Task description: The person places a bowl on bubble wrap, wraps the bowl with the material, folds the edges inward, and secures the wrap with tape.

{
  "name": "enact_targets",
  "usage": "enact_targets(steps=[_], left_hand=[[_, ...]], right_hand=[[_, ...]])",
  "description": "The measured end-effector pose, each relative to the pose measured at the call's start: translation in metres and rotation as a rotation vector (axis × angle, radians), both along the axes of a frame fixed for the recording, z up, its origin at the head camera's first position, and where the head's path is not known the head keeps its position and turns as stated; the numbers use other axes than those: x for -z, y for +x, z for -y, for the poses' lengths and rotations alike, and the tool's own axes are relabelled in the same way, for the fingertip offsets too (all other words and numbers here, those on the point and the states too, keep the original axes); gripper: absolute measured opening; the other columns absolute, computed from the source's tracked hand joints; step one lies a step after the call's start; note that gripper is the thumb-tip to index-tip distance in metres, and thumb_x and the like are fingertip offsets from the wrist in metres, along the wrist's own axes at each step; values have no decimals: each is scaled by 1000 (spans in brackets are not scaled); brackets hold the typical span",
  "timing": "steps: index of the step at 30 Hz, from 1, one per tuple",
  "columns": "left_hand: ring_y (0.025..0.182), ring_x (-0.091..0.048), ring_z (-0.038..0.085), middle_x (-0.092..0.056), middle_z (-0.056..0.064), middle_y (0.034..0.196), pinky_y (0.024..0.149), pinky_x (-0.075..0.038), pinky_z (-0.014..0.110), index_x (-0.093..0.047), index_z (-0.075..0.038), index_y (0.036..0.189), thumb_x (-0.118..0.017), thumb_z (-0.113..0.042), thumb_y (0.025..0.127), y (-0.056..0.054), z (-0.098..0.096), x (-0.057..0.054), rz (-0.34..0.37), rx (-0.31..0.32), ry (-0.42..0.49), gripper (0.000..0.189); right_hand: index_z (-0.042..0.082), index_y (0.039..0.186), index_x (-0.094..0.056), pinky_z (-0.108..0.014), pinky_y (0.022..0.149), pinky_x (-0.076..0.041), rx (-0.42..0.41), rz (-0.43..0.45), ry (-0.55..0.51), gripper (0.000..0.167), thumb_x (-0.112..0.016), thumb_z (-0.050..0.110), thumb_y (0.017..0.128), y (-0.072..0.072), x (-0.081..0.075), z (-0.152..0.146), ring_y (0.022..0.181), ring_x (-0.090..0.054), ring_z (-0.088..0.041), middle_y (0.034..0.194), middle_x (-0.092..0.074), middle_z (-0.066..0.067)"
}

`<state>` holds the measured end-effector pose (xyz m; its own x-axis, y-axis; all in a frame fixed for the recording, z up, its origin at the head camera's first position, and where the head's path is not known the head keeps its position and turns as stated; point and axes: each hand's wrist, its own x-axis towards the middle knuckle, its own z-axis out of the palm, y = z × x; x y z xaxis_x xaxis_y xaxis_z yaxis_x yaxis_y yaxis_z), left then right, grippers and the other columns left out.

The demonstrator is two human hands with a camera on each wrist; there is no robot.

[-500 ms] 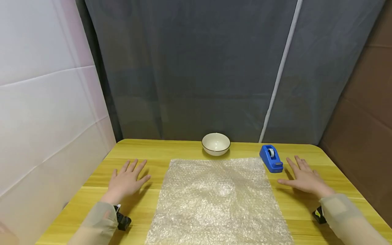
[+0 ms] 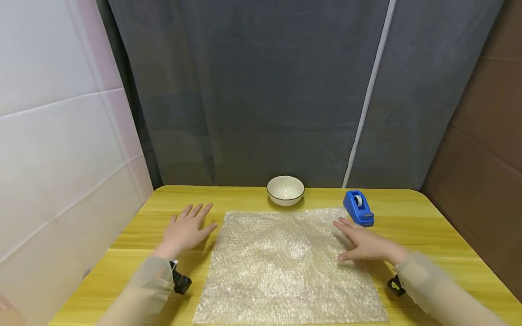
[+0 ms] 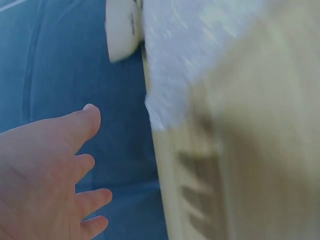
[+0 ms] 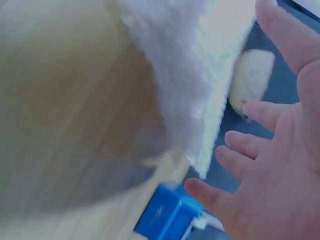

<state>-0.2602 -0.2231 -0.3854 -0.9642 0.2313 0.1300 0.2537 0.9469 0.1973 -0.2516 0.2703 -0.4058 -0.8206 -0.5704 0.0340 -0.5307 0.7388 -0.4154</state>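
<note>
My left hand (image 2: pixel 185 233) beside the bubble wrap (image 2: pixel 281 271) and right hand (image 2: pixel 369 243) over it are spread wide; a bowl (image 2: pixel 285 190) (white, dark-rimmed) sits near the back edge of the surface (image 2: pixel 408 217).

Left hand (image 2: pixel 185 233): fingers (image 2: pixel 205 211) straight and spread, thumb (image 2: pixel 208 231) held apart. Right hand (image 2: pixel 369 244): fingers extended, thumb apart, both pointing inward. Left forearm (image 2: pixel 138 290) and right forearm (image 2: pixel 442 285), sleeved, reach forward and converge toward the middle; wrists (image 2: pixel 165 250) near straight. The hands stand well apart.
</note>
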Motion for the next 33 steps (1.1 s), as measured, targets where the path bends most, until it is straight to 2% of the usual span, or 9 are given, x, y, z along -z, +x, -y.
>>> enact_targets(steps=[4, 8, 12, 18, 22, 29, 33], left_hand=[[142, -17, 44, -28, 18, 155, 107, -11, 71, -25, -21, 155, -37, -67, 94, -8, -19, -7, -4, 34, -7, 77], [141, -20, 44, -30, 18, 154, 108, -15, 69, -27, -19, 154, -44, -58, 96, -14, -35, -11, -21, 68, -8, 72], [139, -22, 46, -31, 21, 152, 110, -18, 65, -27, -14, 154, -48, -50, 98, -17, -45, -13, -10, 97, 52, 70], [138, -28, 43, -31, 19, 153, 112, -22, 58, -24, -12, 154, -48, -49, 98, -23, -60, -17, 57, 131, 220, 72], [139, -29, 39, -30, 17, 154, 112, -24, 55, -23, -10, 154, -49, -48, 98, -32, -73, -19, 119, 154, 339, 72], [138, -31, 40, -32, 20, 152, 108, -32, 56, -25, -14, 154, -49, -48, 98, -52, -112, -33, 272, 135, 639, 70], [139, -30, 33, -30, 13, 155, 108, -33, 52, -25, -14, 154, -51, -51, 96, -65, -130, -37, 342, 115, 767, 73]], right_hand=[[-1, 149, -31, -70, 101, -29, -35, 31, 38, 103, -77, 54, 74, -7, 10, 10, 136, -19, -54, 152, -16, -34], [0, 150, -30, -71, 102, -25, -45, 58, 48, 107, -80, 54, 71, -12, 15, 12, 138, -12, -54, 153, -11, -35], [1, 150, -30, -71, 105, -19, -45, 93, 69, 112, -80, 57, 67, -13, 15, 14, 138, -11, -56, 153, -11, -35], [1, 150, -31, -70, 106, -18, -44, 151, 99, 108, -81, 54, 69, -16, 11, 20, 136, -14, -57, 152, -13, -36], [1, 150, -31, -70, 106, -18, -40, 162, 104, 108, -81, 53, 69, -20, 8, 22, 137, -14, -56, 152, -14, -36], [4, 151, -30, -71, 106, -18, -23, 175, 100, 107, -81, 53, 70, -24, 11, 20, 138, -11, -55, 153, -12, -34], [9, 153, -27, -76, 103, -14, -15, 201, 93, 107, -79, 54, 72, -27, 16, 19, 139, -6, -54, 156, -8, -30]])
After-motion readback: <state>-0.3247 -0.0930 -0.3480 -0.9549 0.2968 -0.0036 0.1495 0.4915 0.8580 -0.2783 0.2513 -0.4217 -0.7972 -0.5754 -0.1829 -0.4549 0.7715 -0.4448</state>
